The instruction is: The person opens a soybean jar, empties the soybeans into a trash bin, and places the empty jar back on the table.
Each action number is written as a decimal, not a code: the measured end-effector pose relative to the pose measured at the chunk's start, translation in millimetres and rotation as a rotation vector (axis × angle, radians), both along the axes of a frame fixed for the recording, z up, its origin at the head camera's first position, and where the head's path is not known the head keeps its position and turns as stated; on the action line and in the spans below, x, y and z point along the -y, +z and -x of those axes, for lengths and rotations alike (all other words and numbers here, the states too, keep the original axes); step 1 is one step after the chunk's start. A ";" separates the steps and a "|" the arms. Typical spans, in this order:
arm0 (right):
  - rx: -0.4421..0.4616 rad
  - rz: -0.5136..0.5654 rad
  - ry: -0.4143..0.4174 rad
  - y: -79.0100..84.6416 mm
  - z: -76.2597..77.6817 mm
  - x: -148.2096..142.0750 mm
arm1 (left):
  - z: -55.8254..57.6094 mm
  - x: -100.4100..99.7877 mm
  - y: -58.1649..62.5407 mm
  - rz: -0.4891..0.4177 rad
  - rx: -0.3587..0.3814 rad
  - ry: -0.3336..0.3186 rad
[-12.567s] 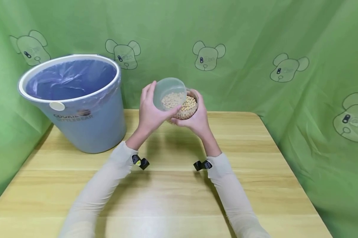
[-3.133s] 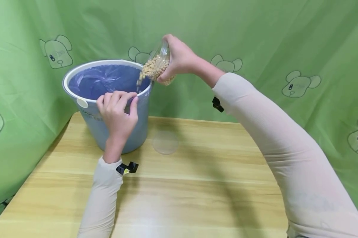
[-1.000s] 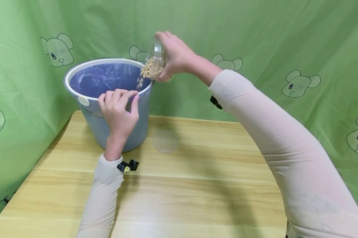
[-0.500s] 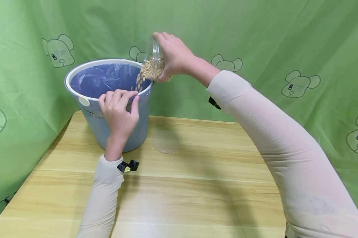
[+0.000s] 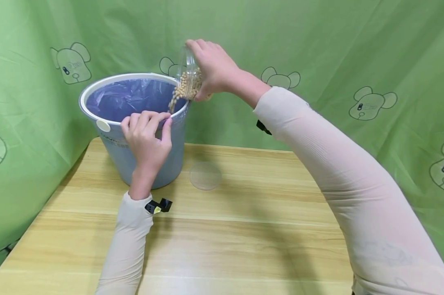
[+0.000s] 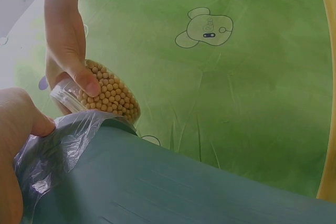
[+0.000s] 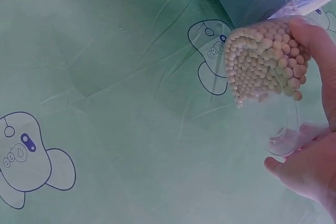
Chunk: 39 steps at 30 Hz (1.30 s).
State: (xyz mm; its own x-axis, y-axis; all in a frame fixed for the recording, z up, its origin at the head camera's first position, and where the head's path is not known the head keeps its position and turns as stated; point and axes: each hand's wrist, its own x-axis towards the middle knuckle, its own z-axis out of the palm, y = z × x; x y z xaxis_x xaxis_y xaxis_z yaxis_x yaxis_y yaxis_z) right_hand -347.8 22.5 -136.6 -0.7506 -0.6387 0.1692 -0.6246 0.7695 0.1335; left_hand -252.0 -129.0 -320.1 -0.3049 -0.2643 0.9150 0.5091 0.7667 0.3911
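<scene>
My right hand point(image 5: 215, 67) grips a clear plastic jar point(image 5: 188, 61), tipped on its side over the right part of the trash can point(image 5: 175, 153). Pale round soybeans point(image 7: 294, 51) fill its lower part, and a thin stream of them drops past the rim. With fingers over the front rim and thumb outside, my left hand point(image 5: 148, 139) holds the can's edge; the left wrist view shows the thumb by the folded liner point(image 6: 68, 140). A clear round lid point(image 5: 205, 176) lies flat on the table. The can's bottom is hidden.
The wooden table point(image 5: 222, 246) ends against a green curtain point(image 5: 318, 49) printed with bear heads. The can stands at the table's back left, and the lid lies just right of its base.
Earlier both hands held the jar and its lid over the table; the lid now lies down. The tilted jar has edged left over the can in the last second, beans still falling.
</scene>
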 end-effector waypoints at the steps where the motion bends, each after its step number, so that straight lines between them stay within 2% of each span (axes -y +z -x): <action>1: -0.003 -0.003 0.000 0.0 -0.1 0.2 | -0.2 0.0 0.0 0.001 0.001 0.000; 22: -0.080 -0.062 0.051 -1.5 -2.6 5.0 | -0.6 -0.3 1.1 0.004 0.011 -0.002; 39: -0.133 -0.062 0.091 -6.1 -4.0 9.0 | 0.8 -2.2 2.5 0.010 0.005 -0.005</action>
State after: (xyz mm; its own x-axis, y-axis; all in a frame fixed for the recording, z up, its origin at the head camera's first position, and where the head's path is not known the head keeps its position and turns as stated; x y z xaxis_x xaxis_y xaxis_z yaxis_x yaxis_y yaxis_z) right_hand -343.8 13.5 -142.8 -0.6626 -0.7154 0.2217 -0.6650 0.6981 0.2653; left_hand -252.8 -126.8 -317.6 -0.3105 -0.2540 0.9160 0.5114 0.7677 0.3862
